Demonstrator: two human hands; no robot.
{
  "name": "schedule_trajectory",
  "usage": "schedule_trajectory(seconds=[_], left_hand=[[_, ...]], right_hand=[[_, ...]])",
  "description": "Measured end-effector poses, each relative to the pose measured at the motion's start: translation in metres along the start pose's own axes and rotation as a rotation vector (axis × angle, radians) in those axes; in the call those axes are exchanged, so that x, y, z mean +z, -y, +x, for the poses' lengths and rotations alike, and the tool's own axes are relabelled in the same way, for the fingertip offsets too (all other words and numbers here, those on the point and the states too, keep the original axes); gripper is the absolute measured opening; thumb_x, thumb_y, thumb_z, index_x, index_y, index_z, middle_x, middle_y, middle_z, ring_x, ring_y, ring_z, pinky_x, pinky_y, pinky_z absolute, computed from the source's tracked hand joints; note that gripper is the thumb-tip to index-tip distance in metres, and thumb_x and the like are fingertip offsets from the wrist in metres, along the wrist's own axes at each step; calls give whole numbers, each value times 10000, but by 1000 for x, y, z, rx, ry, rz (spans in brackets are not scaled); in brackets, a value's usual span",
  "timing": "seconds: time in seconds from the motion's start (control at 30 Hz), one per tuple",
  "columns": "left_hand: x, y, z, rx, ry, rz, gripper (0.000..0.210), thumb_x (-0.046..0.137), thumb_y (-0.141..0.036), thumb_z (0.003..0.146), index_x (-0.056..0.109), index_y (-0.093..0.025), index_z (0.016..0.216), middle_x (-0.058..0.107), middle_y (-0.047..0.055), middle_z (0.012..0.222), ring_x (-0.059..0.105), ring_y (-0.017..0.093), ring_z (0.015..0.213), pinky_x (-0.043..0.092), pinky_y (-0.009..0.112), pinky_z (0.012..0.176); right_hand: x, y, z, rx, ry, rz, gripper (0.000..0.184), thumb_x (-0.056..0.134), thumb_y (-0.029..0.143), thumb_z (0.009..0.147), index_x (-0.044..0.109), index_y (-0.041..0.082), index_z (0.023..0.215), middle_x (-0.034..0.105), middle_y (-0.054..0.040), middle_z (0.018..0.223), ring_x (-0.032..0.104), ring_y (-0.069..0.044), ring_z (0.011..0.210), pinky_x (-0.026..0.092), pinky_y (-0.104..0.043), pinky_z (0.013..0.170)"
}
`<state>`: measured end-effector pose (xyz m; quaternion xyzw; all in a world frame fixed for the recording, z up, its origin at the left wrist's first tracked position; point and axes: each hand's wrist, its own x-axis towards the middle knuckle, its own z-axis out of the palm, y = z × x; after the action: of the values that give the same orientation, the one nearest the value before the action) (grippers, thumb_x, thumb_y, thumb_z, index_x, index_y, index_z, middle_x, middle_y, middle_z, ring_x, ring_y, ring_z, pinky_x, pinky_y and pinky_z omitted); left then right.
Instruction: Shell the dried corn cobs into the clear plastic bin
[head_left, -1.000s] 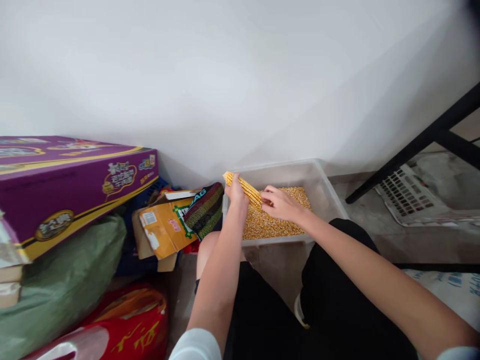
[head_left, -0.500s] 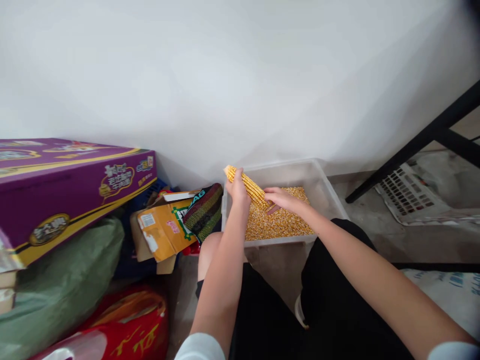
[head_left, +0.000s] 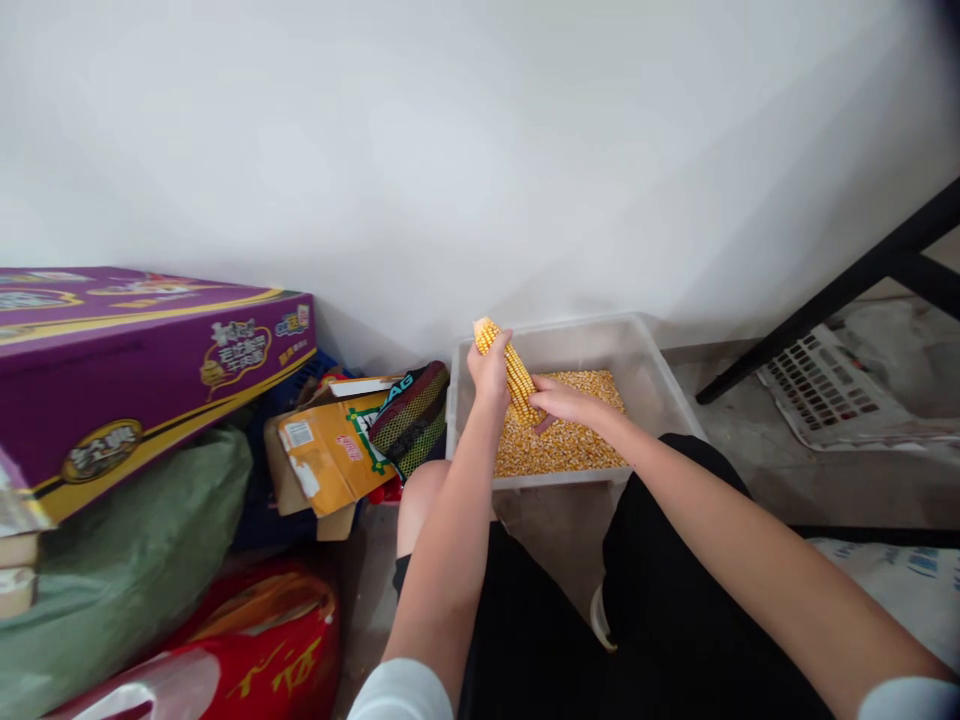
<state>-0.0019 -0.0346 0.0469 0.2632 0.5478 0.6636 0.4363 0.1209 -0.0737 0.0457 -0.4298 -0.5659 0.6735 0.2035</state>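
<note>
A yellow corn cob (head_left: 520,383), full of kernels, is held at a slant over a translucent plastic bin (head_left: 651,375). My left hand (head_left: 490,370) wraps round its upper part, with the pale end sticking out above the fingers. Lower down, my right hand (head_left: 561,400) closes on the cob's other end, thumb on top and fingers beneath. Loose corn kernels (head_left: 559,450) cover the floor of the bin below both hands.
To the left, a purple carton (head_left: 165,370) rests above a green sack (head_left: 142,550) and a red bag (head_left: 262,640). An orange cardboard box (head_left: 334,455) and a mesh bag (head_left: 411,420) adjoin the bin. Right of it are a black metal leg (head_left: 810,300) and a white basket (head_left: 825,390).
The cob's pale end has swung to the right and up, so the cob stands steeper. My left hand moved right with it; my right hand has closed more around the lower end.
</note>
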Motion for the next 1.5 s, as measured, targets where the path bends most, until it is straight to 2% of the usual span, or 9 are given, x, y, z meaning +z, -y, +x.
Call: schedule_trajectory(seconds=[0.17, 0.33, 0.57, 0.67, 0.8, 0.9, 1.03, 1.2, 1.5], left_hand=[[1, 1, -2, -28, 16, -21, 345, 742, -386, 603, 553, -155, 776, 531, 4, 656, 511, 113, 555, 414, 248, 533], [2, -2, -3, -116, 44, -44, 313, 732, -362, 615, 534, -157, 745, 525, 3, 600, 542, 130, 541, 438, 256, 529], [-2, -10, 5, -283, 107, -15, 338, 738, -380, 596, 557, -146, 760, 565, 24, 591, 581, 149, 548, 470, 262, 533], [-4, -9, 7, -349, 125, -5, 347, 751, -370, 580, 558, -141, 757, 565, 30, 583, 591, 161, 559, 477, 272, 540], [-4, -8, 9, -349, 105, 7, 336, 747, -355, 582, 556, -137, 752, 560, 33, 581, 588, 168, 543, 478, 292, 536], [-4, -8, 11, -360, 92, -10, 333, 741, -361, 582, 551, -139, 743, 566, 38, 594, 585, 169, 529, 472, 294, 519], [-4, -8, 13, -337, 49, -34, 337, 746, -353, 572, 545, -141, 740, 555, 32, 585, 593, 177, 544, 467, 284, 508], [-3, -4, 13, -320, -78, -50, 320, 746, -329, 567, 539, -145, 727, 544, 22, 573, 589, 174, 545, 467, 275, 492], [-6, -6, 13, -269, -143, -74, 313, 750, -307, 551, 532, -154, 715, 515, 7, 590, 536, 140, 507, 460, 275, 482]], right_hand=[[1, -2, -2, -56, 5, -76, 409, 486, 155, 707, 556, 224, 1103, 550, -79, 1105, 556, -204, 874, 561, -247, 517], [3, -6, -6, -58, 21, -181, 313, 474, 185, 728, 518, 200, 1038, 565, -75, 934, 569, -163, 640, 535, -277, 457], [-6, -1, -13, -25, 131, -126, 322, 482, 171, 734, 517, 222, 1050, 606, -48, 922, 621, -176, 733, 549, -305, 598], [-12, 3, -21, -164, 68, -342, 271, 535, 197, 740, 584, 212, 1006, 647, -49, 890, 624, -184, 735, 529, -309, 634], [-14, 6, -31, -441, -186, -629, 416, 626, 183, 686, 622, 222, 1100, 669, -53, 1013, 630, -206, 856, 509, -334, 761], [-12, 4, -35, -572, -316, -768, 351, 622, 192, 709, 673, 225, 1055, 658, -46, 1092, 629, -208, 935, 493, -349, 841], [-9, -6, -35, -650, -361, -912, 223, 572, 206, 781, 725, 231, 941, 675, -35, 1082, 642, -207, 959, 487, -358, 875], [-4, -15, -33, -724, -403, -1022, 255, 479, 185, 858, 725, 217, 917, 682, -42, 1073, 648, -207, 953, 496, -359, 847], [-3, -7, -38, -700, -361, -944, 136, 522, 115, 786, 636, 181, 822, 663, -63, 991, 627, -170, 845, 492, -281, 725]])
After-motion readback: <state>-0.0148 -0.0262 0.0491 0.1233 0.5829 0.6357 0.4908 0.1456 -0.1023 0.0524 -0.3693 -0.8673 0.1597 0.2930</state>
